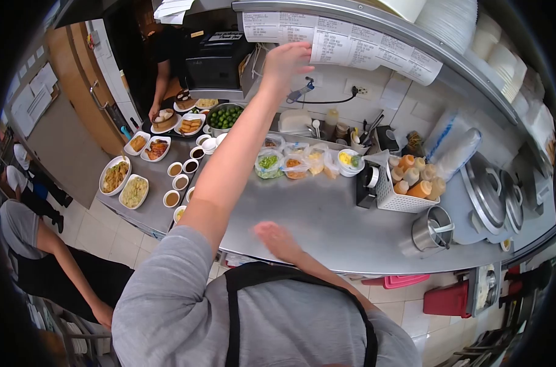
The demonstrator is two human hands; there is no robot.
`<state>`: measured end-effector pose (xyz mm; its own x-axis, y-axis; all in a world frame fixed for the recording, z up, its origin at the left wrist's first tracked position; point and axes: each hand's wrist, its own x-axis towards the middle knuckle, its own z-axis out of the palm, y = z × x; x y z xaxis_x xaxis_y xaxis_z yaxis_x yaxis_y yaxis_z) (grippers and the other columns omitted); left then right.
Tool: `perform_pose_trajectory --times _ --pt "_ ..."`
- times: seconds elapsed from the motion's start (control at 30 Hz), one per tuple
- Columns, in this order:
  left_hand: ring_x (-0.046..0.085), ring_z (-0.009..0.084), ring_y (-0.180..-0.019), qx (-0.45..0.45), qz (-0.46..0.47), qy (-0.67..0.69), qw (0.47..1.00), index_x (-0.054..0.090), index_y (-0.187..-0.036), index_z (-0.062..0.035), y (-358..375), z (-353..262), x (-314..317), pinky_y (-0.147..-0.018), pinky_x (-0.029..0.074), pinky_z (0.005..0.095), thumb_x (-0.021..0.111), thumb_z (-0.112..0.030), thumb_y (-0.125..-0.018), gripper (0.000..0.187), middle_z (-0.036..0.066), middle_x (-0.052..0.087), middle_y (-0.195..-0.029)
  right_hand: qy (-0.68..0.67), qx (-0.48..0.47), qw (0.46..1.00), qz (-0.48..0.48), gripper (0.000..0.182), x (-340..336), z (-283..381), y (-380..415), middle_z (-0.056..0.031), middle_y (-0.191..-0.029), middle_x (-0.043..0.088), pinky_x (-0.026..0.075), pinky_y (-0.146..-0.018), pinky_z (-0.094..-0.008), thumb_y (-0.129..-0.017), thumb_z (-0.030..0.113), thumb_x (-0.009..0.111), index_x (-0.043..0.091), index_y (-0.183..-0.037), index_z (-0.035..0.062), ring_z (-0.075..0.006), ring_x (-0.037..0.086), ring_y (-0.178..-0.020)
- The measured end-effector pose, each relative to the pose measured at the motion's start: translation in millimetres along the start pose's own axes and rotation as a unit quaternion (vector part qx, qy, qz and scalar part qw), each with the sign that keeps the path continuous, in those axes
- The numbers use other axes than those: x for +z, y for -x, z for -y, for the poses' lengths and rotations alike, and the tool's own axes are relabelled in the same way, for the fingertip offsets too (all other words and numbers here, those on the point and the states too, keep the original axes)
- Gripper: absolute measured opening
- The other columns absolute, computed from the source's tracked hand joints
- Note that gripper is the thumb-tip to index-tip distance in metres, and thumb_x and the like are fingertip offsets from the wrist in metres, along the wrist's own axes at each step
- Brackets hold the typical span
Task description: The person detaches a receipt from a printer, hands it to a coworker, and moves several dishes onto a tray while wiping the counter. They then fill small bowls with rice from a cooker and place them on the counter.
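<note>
My left hand (287,62) is raised to a row of printed order tickets (342,44) hanging from a metal rail (351,17). Its fingertips overlap one ticket; the fingers and thumb look apart, and I see nothing held. Over the front of the steel counter (315,211) is my right hand (279,242), blurred by motion, with no object visible in it. Beyond it lie several clear bags of chopped food (269,162) and a white bowl (350,162) with yellow and green contents.
Plated dishes (114,175), sauce cups (180,181) and a pot of green limes (224,116) stand at left. A white basket of squeeze bottles (409,192) and a steel pot (433,227) are at right. A co-worker's arm (70,269) is at my left; another person's hand (154,111) is near a steamer.
</note>
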<state>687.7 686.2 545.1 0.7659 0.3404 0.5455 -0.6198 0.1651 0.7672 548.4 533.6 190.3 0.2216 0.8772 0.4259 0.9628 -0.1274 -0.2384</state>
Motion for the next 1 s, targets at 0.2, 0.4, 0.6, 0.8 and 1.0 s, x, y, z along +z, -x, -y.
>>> perform_pose_trajectory --times 0.2,0.4,0.6,0.8,1.0 --pt "0.056 0.0199 -0.086 0.002 0.05 0.086 0.995 0.05 -0.1 0.008 -5.7 -12.1 25.1 -0.076 0.049 0.0349 0.051 -0.009 -0.079 0.027 0.012 0.057 -0.093 0.251 0.262 0.925 -0.112 0.052 -50.8 -120.7 133.7 -0.0115 -0.127 0.038 0.034 -0.092 -0.0402 -0.077 0.013 0.049 0.034 -0.127 0.0081 -0.0275 0.037 -0.116" --pt "0.056 0.0192 -0.083 0.04 0.012 0.079 0.996 0.048 -0.094 0.0091 -17.9 -1.4 36.1 -0.077 0.052 0.0331 0.05 -0.008 -0.079 0.023 0.013 0.056 -0.092 0.264 0.458 0.848 -0.048 0.057 -72.4 -138.3 191.0 -0.0067 -0.134 0.031 0.025 -0.097 -0.0426 -0.078 0.02 0.051 0.031 -0.131 0.0172 -0.0269 0.03 -0.121" --pt "0.056 0.0204 -0.084 0.007 0.043 0.167 0.985 0.048 -0.092 0.0105 -13.1 -5.4 30.7 -0.075 0.053 0.0326 0.047 -0.005 -0.079 0.021 0.015 0.055 -0.093 0.276 0.471 0.836 -0.063 0.051 -66.7 -141.3 193.2 -0.005 -0.134 0.032 0.024 -0.097 -0.0437 -0.082 0.025 0.045 0.031 -0.131 0.0197 -0.0256 0.03 -0.121" --pt "0.056 0.022 -0.086 0.042 0.011 0.107 0.993 0.049 -0.088 0.0113 -20.1 5.6 30.7 -0.076 0.053 0.033 0.047 -0.005 -0.079 0.019 0.016 0.055 -0.093 0.277 0.469 0.834 -0.086 0.047 -63.4 -144.3 193.4 -0.0037 -0.133 0.034 0.024 -0.096 -0.0444 -0.084 0.026 0.044 0.034 -0.129 0.0208 -0.025 0.032 -0.121" --pt "0.056 0.0195 -0.072 -0.053 -0.045 0.223 0.972 0.054 -0.083 0.0031 -20.7 8.2 23.5 -0.065 0.05 0.0328 0.052 -0.001 -0.075 0.01 0.009 0.055 -0.08 0.277 0.466 0.835 -0.09 0.045 -63.7 -145.2 195.0 -0.0033 -0.133 0.034 0.024 -0.097 -0.044 -0.084 0.027 0.042 0.035 -0.129 0.0216 -0.0247 0.032 -0.12"
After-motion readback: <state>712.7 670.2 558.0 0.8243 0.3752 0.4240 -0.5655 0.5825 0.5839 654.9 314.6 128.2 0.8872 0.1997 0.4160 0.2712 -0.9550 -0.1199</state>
